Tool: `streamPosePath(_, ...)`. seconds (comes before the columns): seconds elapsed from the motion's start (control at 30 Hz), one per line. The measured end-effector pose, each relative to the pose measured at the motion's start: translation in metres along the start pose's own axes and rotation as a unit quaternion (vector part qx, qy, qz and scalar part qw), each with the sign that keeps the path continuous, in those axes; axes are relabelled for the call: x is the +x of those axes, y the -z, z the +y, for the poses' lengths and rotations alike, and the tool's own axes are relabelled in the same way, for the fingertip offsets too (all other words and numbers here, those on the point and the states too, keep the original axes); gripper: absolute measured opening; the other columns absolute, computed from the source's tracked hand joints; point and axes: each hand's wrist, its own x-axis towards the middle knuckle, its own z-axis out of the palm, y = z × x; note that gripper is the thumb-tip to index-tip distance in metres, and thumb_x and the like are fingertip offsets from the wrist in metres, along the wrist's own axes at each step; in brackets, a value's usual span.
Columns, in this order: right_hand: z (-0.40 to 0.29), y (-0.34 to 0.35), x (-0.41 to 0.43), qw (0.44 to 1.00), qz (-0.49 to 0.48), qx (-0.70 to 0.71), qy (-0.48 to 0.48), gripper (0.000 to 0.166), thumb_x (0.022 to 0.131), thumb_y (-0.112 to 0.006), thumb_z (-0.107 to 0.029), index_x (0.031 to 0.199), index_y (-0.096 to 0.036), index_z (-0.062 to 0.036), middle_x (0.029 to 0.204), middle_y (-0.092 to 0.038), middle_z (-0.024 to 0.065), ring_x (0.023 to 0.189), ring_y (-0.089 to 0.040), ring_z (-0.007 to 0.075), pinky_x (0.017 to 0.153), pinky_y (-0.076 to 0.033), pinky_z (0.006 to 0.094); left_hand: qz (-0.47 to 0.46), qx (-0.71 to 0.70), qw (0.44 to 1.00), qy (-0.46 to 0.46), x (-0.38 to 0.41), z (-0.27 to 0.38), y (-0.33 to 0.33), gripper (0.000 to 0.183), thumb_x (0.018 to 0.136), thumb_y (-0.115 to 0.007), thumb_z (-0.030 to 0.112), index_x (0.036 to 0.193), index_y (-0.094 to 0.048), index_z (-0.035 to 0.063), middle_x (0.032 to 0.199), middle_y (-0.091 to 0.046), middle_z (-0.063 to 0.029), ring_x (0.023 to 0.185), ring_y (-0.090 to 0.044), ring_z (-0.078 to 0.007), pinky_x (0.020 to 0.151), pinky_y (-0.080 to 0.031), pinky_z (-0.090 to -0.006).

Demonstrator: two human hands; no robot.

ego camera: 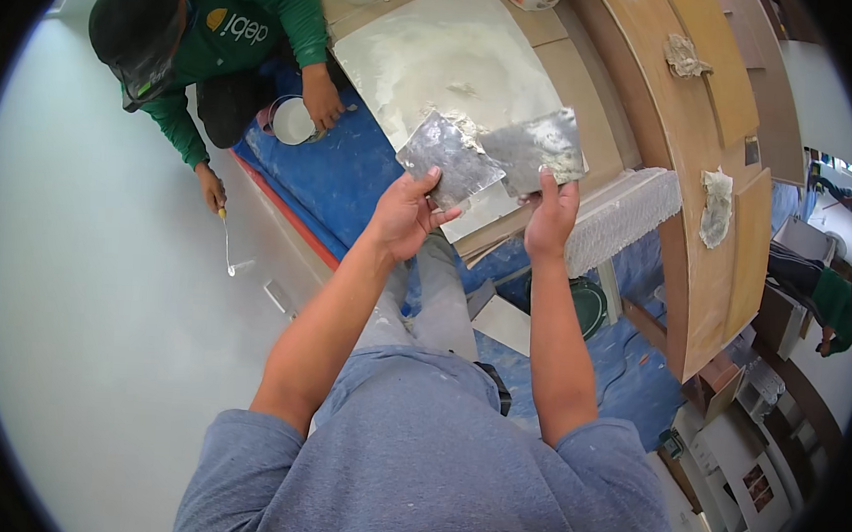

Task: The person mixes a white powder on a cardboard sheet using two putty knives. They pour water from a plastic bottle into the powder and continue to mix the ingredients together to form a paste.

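My left hand (410, 218) grips a flat metal scraper plate (453, 163), its thumb on the upper face. In my right hand (551, 222) is a second metal scraper plate (540, 148), smeared with pale compound. The two plates meet or overlap near their facing edges; I cannot tell which. Crumbly off-white putty (464, 127) sits along the far edge of the left plate. Both plates are over a white board (378, 83), whose surface carries a wide spread of pale powder or putty (465, 66).
A co-worker in a green top (228, 39) crouches at the left, holding a small roller (226, 245) at the white wall (106, 307); a white tub (294, 120) stands beside them. Blue sheeting (330, 167) covers the floor. Wooden panels (691, 171) with crumpled rags rise at the right.
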Motion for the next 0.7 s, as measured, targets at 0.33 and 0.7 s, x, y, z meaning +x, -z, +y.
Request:
streamPosePath(0.33,0.005,0.006,-0.028,0.892,-0.255,-0.357,0.105,0.028,0.093,-0.058,-0.011,0.117,-0.060,0.0037,0.095,-0.066,0.0189,0.087,-0.064,0.0356,0.081,-0.051,0.0419,-0.050,-0.031,0.998,0.020,-0.002,-0.008,-0.012,0.021,0.106,-0.058,0.028,0.120,-0.060,0.0134,0.113,-0.070,0.0015,0.101,-0.069,-0.0111,0.088,-0.060,-0.0347)
streamPosePath(0.7,0.001,0.020,-0.030,0.943,-0.071,0.166,-0.279,0.009,0.091,-0.063,-0.012,0.097,-0.066,-0.0059,0.089,-0.070,0.0031,0.075,-0.067,0.0137,0.065,-0.052,0.0300,0.026,0.509,0.801,-0.313,-0.028,0.011,0.017,0.027,0.092,-0.067,0.003,0.119,-0.067,-0.0007,0.116,-0.071,-0.0099,0.103,-0.069,-0.0227,0.104,-0.053,-0.0368)
